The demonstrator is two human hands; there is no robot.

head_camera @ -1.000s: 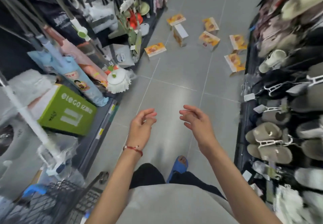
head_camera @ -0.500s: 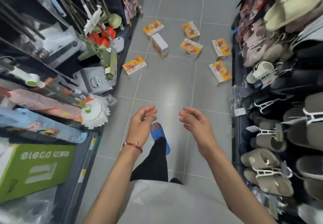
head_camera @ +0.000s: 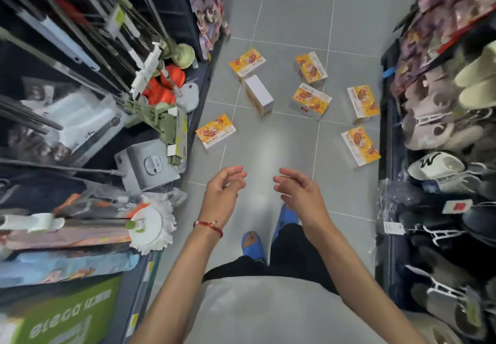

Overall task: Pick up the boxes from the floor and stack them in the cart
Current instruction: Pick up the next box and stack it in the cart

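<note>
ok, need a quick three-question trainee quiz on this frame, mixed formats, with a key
1. How many boxes lie on the floor?
2. True or false: the left hand grips a box.
3. Which box lies nearest the left hand? A: the leftmost box. B: the white-topped box. C: the rightmost box.
Key: 1: seven. 2: false. 3: A.

Seven rectangular cardboard boxes lie scattered on the grey tiled floor point(head_camera: 290, 13).

Six lie with the orange-yellow printed face up:
- near-left box point(head_camera: 216, 130)
- far-left box point(head_camera: 247, 63)
- far-centre box point(head_camera: 311, 67)
- centre box point(head_camera: 310, 100)
- far-right box point(head_camera: 363, 101)
- near-right box point(head_camera: 360, 145)

The seventh, the white-faced box point(head_camera: 259, 94), lies with a plain side up, just beside the far-left box. Contact between them cannot be determined.
</note>
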